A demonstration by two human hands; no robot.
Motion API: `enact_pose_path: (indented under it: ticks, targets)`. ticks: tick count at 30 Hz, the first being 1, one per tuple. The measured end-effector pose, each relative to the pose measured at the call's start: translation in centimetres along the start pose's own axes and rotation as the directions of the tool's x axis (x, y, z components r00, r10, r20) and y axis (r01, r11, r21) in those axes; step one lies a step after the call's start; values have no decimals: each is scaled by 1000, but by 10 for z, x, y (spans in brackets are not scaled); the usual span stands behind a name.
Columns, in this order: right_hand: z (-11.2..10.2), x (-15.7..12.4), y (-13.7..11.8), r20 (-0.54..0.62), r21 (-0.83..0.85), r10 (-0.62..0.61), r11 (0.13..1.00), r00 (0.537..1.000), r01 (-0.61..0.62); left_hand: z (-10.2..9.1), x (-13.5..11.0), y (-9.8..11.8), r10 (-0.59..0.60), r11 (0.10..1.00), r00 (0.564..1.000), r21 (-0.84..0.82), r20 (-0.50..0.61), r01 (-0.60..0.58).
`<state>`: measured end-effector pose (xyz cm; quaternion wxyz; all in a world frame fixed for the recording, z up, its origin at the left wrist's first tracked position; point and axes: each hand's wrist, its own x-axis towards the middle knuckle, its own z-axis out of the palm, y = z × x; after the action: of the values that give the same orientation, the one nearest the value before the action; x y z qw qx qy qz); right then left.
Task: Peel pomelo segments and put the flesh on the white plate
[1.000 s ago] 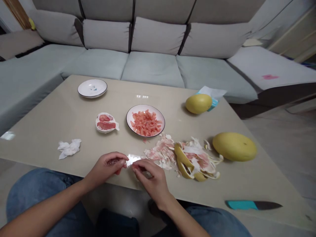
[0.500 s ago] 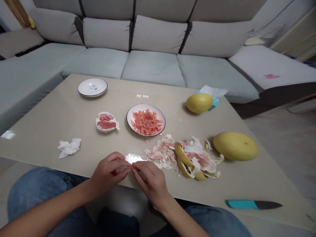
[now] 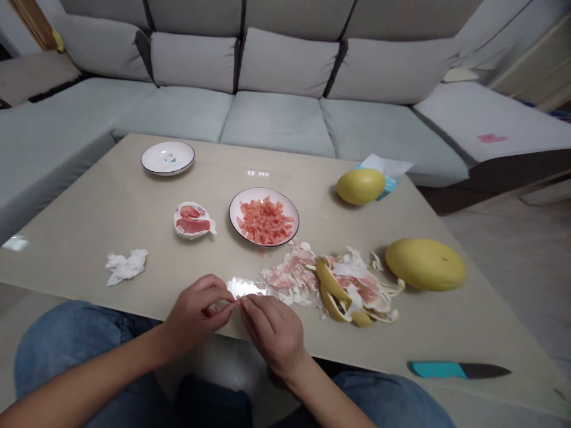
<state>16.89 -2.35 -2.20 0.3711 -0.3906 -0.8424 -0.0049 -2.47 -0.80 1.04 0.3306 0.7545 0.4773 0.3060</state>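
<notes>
Pink pomelo flesh [image 3: 238, 301], a small scrap, was pinched between fingertips of your left hand [image 3: 196, 310] and right hand [image 3: 275, 330], where harder squeezing risked crushing it.

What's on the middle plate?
A heap of pink fruit bits. Around it you can see some of the plate, white with a dark edge. The bits cover its centre, so I can't tell whether there's a picture underneath.
</notes>
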Motion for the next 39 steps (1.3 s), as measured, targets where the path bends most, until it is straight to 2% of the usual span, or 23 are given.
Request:
enact_pose_path:
  ticks: [4,13,16,20,23,26,39]
  targets:
    - [0,-3,1,-9,40,11,999,1000,-10,-1,1,1,-20,999,1000,-44,19,20]
    - [-7,5,-5,-43,280,149,951,988,-131,-7,4,5,-100,987,995,-122,28,103]
    - [-9,8,-8,-27,458,255,863,966,-215,-9,4,7,-113,981,993,-159,23,115]
    - [-8,13,-11,69,608,425,699,902,-376,-11,3,8,-124,971,991,-200,50,131]
    - [-7,15,-11,192,661,482,580,855,-476,-12,3,8,-105,971,994,-215,19,106]
    - [-6,14,-10,273,679,499,506,822,-532,-13,2,9,-88,971,996,-224,-14,83]
    - [-8,17,-10,347,642,458,521,819,-563,-11,-3,7,-13,978,999,-210,42,21]
